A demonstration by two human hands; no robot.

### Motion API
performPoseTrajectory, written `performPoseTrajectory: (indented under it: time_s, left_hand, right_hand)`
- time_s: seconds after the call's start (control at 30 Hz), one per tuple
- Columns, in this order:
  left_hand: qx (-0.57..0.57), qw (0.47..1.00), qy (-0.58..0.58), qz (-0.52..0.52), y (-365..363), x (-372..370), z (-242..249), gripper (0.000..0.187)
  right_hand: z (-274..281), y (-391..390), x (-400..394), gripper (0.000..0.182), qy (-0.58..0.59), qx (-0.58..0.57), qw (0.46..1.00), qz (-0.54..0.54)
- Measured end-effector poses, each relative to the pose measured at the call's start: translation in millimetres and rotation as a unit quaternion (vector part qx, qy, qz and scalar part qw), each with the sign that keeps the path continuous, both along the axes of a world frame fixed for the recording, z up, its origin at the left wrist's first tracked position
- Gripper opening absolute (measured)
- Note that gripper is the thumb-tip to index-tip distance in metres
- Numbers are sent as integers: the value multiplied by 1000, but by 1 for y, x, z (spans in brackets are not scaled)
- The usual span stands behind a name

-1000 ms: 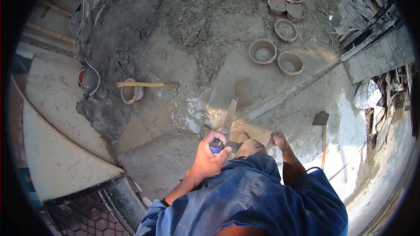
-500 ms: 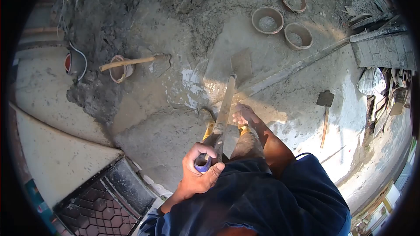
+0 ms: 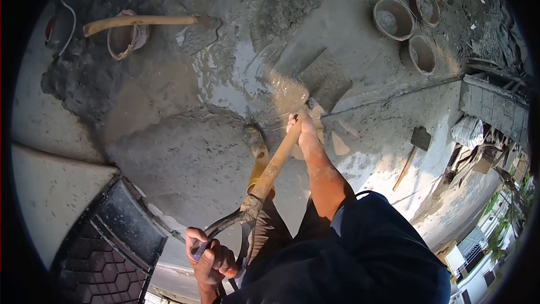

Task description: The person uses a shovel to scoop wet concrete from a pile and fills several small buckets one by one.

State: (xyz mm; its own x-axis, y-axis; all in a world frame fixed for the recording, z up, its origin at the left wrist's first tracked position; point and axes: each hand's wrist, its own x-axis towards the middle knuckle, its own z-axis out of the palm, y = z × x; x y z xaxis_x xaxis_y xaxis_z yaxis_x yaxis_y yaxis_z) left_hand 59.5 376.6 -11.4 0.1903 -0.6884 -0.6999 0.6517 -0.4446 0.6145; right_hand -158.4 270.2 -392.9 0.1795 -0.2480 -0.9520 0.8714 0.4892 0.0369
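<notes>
A long-shafted shovel (image 3: 273,166) slants across the view, its handle end near my body and its muddy blade (image 3: 326,79) out on wet grey mortar (image 3: 247,70). My left hand (image 3: 212,262) is closed round the purple grip of the handle. Low on the shaft, close to the blade, my right hand (image 3: 304,128) is wrapped round it with the arm stretched down. The blade's lower part is hard to tell from the mortar. A muddy yellow boot (image 3: 259,157) stands beside the shaft.
Several mortar buckets (image 3: 394,19) stand at the upper right. A wooden-handled hoe (image 3: 152,21) lies across a bucket (image 3: 119,42) at upper left. Another wooden-handled tool (image 3: 412,155) lies to the right, near a white sack (image 3: 468,132) and scrap wood. A dark metal frame (image 3: 126,214) is at lower left.
My right hand, open beside my leg before, has taken hold of the lower shaft. My left hand has moved down and left with the grip. The view has shifted.
</notes>
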Motion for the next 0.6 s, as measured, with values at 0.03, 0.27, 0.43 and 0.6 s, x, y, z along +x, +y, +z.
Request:
performPoseTrajectory:
  time_s: [0.03,0.27,0.43,0.6]
  left_hand:
    - [29,1000,-9,-7,13,18,-16,40]
    - [345,905,-175,177,123,110,-75,37]
    - [562,744,-260,253,219,170,-58,47]
    - [530,676,-435,269,285,189,-3,50]
  right_hand:
    - [-9,1,8,36,6,9,1000,14]
    - [-22,58,92,31,91,115,974,174]
    - [6,126,202,26,43,127,958,253]
    - [27,159,304,30,-75,152,926,337]
